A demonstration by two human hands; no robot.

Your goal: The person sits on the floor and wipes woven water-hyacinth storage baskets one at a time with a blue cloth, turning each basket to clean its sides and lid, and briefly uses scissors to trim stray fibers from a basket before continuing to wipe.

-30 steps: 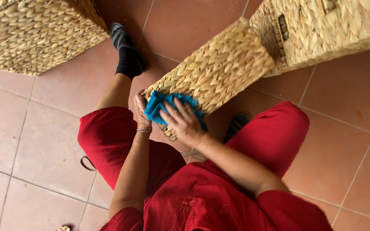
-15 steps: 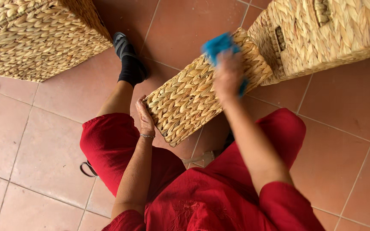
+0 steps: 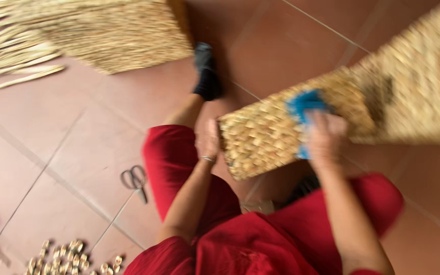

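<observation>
The woven basket [image 3: 281, 132] lies tipped across the person's lap, a long, flat-sided thing plaited from pale straw-coloured strands in a chunky checker weave, its near end blunt and squared. It slants up and to the right, its far end running against a larger basket [image 3: 423, 86] of the same weave. The left hand [image 3: 209, 142] is pressed to the near end, fingers curled round the edge and steadying it; a ring or band shows at the wrist. The right hand [image 3: 324, 137] lies flat on the upper face with a bright blue cloth [image 3: 304, 109] bunched under its fingers; the picture is smeared with motion, so I cannot tell how tightly the cloth is gripped, though the hand seems closed over it. The person sits on the terracotta tile floor [image 3: 77, 132] in red clothes, one leg stretched out ending in a dark sock [image 3: 207, 74]. A pair of scissors [image 3: 136, 179] lies on the tiles beside the left thigh. Another woven piece with loose strands [image 3: 77, 35] sits at upper left, and small pale bits [image 3: 67, 257] are scattered at lower left.
</observation>
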